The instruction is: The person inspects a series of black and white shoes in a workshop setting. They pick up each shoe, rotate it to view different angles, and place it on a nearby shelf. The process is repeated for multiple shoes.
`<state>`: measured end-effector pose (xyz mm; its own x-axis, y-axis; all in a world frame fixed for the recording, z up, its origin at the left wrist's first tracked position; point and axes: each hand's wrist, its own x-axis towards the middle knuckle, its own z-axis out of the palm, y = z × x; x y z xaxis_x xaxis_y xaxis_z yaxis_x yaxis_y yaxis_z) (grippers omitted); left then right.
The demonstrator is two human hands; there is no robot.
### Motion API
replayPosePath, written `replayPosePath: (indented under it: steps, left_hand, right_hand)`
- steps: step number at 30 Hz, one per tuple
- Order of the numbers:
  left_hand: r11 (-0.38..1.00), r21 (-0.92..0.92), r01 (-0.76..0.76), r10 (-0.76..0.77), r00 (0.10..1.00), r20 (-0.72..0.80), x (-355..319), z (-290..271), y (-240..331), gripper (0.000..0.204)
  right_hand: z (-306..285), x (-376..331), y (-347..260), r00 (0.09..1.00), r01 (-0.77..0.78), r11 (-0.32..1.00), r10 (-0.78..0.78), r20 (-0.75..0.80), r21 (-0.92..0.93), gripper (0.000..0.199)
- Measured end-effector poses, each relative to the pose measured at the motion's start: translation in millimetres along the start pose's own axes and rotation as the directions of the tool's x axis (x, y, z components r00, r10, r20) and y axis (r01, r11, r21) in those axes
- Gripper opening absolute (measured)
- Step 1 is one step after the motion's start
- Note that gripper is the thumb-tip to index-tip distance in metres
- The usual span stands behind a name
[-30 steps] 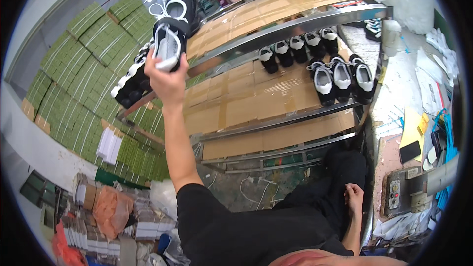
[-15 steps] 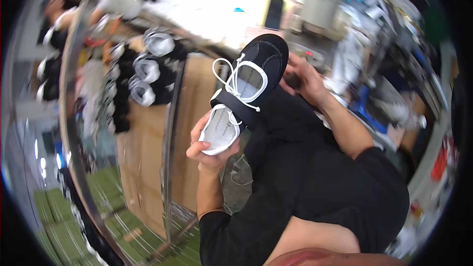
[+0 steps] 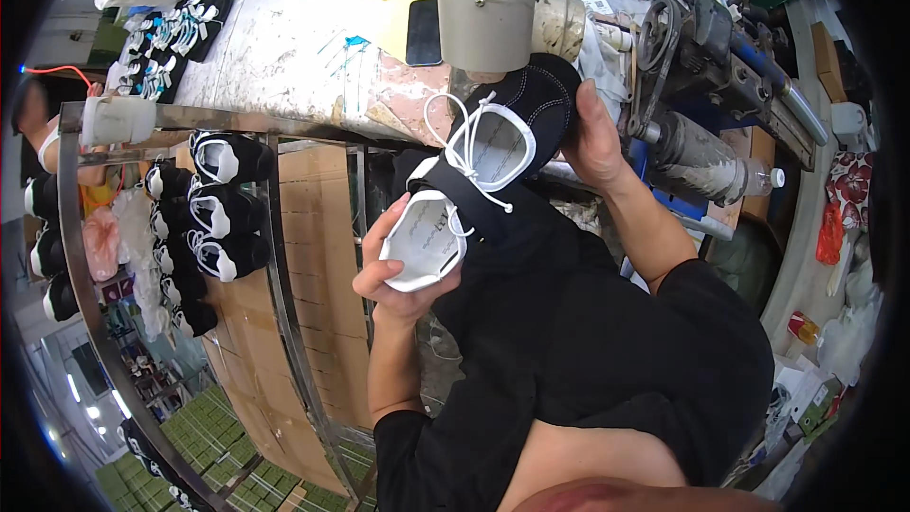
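Observation:
A black shoe [image 3: 464,188] with white trim, a pale insole, a strap and a white lace lies across the middle of the head view, its toe pointing up and right. My left hand [image 3: 409,296] is closed around the heel, the thumb on the inside edge. At the toe's right side is my right hand [image 3: 599,137], thumb upright along the edge and fingers partly hidden behind the shoe. It appears to hold the toe. Just beyond the toe stands a grey cylindrical machine part [image 3: 486,9]; whether they touch I cannot tell.
A metal rack [image 3: 275,228] at left carries several similar black shoes [image 3: 227,209] beside brown cardboard [image 3: 322,265]. On the worktable [image 3: 284,47] lie a phone [image 3: 424,33] and more footwear [image 3: 185,38]. Machinery [image 3: 711,47] and a plastic bottle [image 3: 744,175] are on the right.
The view has swung, and the table and cylinder now sit closer to the shoe's toe. My right hand has come further round the toe's side, its thumb now upright.

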<state>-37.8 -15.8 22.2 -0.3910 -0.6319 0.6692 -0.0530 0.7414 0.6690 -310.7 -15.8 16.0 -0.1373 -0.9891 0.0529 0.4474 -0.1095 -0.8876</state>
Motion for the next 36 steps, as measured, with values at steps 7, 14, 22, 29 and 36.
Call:
replayPosePath:
  steps: [7,14,22,29,36]
  left_hand:
    - [0.965,-0.169,0.202,-0.221,0.97,-0.104,-6.5,-4.3,-5.3,0.091]
    - [0.85,-0.348,0.396,-0.468,0.87,-0.152,23.5,2.6,-6.5,0.099]
    - [0.684,-0.443,0.579,-0.654,0.756,-0.021,67.5,6.9,-15.1,0.08]
    - [0.684,-0.486,0.543,-0.584,0.808,0.081,61.8,11.3,-11.3,0.079]
    - [0.387,-0.535,0.751,-0.652,0.633,0.417,-1.1,-12.6,-27.6,0.05]
  right_hand:
    - [2.1,0.0,-10.6,0.991,-0.127,0.985,0.12,0.064,0.119,0.059]
    - [-10.7,-5.8,-11.7,0.992,-0.121,0.969,0.123,0.004,0.216,0.045]
    - [-14.5,-5.2,-16.5,0.97,-0.114,0.973,0.153,-0.188,0.202,0.043]
    - [-20.6,-17.8,-20.9,0.963,-0.086,0.971,0.139,-0.231,0.225,0.043]
    - [-19.4,-11.5,19.6,0.951,-0.256,0.963,0.236,0.201,0.084,0.067]
